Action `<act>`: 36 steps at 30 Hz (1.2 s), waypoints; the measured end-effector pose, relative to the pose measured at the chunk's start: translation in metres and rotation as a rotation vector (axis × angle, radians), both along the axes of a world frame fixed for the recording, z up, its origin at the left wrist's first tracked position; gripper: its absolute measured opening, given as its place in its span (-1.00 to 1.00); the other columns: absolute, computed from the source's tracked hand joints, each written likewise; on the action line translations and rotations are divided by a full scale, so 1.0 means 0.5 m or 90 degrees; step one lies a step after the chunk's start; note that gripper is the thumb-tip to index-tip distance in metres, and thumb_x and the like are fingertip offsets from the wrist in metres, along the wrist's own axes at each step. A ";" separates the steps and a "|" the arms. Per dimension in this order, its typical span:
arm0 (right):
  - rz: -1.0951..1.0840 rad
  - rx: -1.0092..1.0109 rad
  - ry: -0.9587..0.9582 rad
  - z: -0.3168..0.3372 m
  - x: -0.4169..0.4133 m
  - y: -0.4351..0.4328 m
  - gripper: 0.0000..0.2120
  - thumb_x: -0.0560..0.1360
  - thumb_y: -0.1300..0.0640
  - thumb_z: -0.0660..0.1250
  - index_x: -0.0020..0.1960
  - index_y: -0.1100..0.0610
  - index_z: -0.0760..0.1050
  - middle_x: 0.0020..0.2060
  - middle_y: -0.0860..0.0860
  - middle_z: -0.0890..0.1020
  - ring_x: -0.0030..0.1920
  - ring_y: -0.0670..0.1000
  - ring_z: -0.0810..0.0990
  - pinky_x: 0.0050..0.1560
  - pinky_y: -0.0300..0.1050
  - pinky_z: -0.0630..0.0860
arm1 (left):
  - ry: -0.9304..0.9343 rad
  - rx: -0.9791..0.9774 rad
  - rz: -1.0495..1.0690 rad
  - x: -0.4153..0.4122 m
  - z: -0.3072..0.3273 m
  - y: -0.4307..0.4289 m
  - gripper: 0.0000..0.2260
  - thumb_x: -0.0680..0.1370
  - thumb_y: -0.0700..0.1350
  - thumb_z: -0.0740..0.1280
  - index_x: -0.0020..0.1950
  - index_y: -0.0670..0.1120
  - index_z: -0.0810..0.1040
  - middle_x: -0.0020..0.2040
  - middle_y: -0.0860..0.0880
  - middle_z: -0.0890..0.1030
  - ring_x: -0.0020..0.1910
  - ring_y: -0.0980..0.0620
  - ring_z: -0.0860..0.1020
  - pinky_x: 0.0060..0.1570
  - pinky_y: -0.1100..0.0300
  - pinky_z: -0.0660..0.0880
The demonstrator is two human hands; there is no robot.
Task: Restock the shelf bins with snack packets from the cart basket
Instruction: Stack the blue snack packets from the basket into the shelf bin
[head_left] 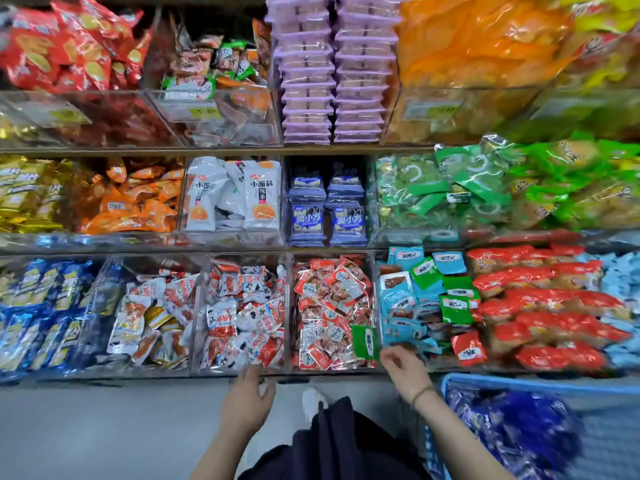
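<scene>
My right hand (pixel 403 370) reaches to the front of the bottom-row bins, its fingertips pinched on the lower corner of a green snack packet (pixel 365 341). The packet stands upright over the divider between the bin of red-and-white packets (pixel 329 306) and the bin of light-blue and green packets (pixel 415 303). My left hand (pixel 247 400) hovers at the front edge of the bottom shelf with fingers spread and nothing in it. The blue cart basket (pixel 519 382) sits at the lower right and holds blurred dark-blue packets (pixel 512 431).
Three shelf rows of clear bins are packed with snacks: red packets (pixel 547 313) to the right, white-and-red ones (pixel 242 313) ahead of my left hand, blue ones (pixel 38 317) at far left. Grey floor (pixel 104 427) lies below, and my dark clothing and a white shoe (pixel 311 403).
</scene>
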State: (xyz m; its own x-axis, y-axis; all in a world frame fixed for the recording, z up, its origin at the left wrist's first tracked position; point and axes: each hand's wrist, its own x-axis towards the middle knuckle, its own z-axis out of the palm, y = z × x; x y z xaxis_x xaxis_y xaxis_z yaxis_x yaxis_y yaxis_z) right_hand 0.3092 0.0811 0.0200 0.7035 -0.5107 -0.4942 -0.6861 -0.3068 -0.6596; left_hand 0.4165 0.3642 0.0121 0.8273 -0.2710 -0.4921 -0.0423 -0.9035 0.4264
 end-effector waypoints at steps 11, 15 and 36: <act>-0.104 0.071 0.148 -0.057 -0.411 0.096 -0.89 0.52 0.29 0.28 -0.03 0.24 0.59 -0.14 0.17 0.61 -0.11 -0.01 0.51 -0.15 -0.22 0.35 | 0.085 0.054 -0.054 -0.288 -0.056 0.095 -0.66 0.59 0.03 0.22 0.31 -0.10 0.40 0.26 -0.05 0.51 0.23 -0.02 0.48 0.11 0.16 0.43; -0.121 0.084 0.210 -0.057 -0.520 0.085 -0.72 0.58 0.22 0.19 -0.30 0.03 0.38 -0.33 0.08 0.48 -0.26 0.00 0.43 -0.28 -0.24 0.32 | 0.160 0.075 -0.099 -0.358 -0.060 0.098 -0.87 0.58 -0.01 0.22 -0.05 -0.05 0.46 -0.01 -0.04 0.57 0.03 -0.05 0.55 -0.06 0.21 0.40; -0.069 0.058 0.259 -0.056 -0.708 -0.422 -0.77 0.56 0.15 0.20 0.00 0.28 0.57 -0.11 0.16 0.59 -0.12 0.08 0.53 -0.20 -0.17 0.42 | 0.268 0.033 0.011 -0.630 -0.123 -0.370 -0.83 0.59 -0.08 0.25 0.12 -0.14 0.47 0.08 -0.17 0.62 0.15 -0.12 0.54 0.14 0.18 0.37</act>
